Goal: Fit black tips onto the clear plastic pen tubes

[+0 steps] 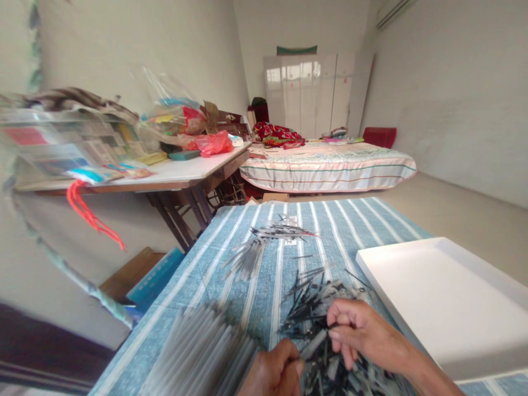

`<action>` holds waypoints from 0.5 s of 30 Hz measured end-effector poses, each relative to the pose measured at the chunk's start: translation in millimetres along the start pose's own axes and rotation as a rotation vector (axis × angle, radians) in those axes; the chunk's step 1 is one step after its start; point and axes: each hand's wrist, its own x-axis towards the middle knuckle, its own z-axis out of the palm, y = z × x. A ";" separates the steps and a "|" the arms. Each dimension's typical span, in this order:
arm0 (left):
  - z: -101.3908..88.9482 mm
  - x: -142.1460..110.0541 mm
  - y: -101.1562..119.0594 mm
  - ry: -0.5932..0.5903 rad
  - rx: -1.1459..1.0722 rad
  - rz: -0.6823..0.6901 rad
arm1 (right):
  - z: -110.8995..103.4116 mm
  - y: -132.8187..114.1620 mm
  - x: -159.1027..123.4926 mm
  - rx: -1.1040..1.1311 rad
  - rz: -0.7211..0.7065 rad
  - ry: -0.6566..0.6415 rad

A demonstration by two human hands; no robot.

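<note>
A pale bed (330, 170) is standing at the back. In front, a table under a blue-and-white striped cloth (350, 220) is holding the work. A shallow white tray (449, 291) is lying at its right, bare floor showing. On a side table (193, 168), a see-through box (70, 146) is holding assorted packets; a clear plastic bag (177, 118), colored packets; a red bag (214, 144), contents not discernible. A blue box (159, 280) below is showing pale marks, too blurred to read. Grey rods (206, 352) are lying side by side, nearest the left hand (270, 369). A heap of dark and grey slivers (311, 300) is spreading beneath the right hand (357, 333). Both hands are pinching one grey strip (314, 345), an end each, above the heap. A white printed label (290, 242) is lying partly covered by a farther pile (280, 231); its full wording is unreadable.
</note>
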 end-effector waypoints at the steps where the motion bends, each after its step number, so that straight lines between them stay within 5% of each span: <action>1: 0.4 0.6 -0.8 0.007 -0.020 -0.010 | -1.7 -0.5 -0.1 -0.002 -0.003 0.023; 11: -0.9 -5.6 18.2 0.044 0.006 -0.023 | 2.4 2.7 -0.8 -0.076 0.025 0.027; 15: -16.2 -13.5 26.1 -0.012 0.047 -0.032 | -5.8 -2.7 -2.7 -0.012 -0.004 0.060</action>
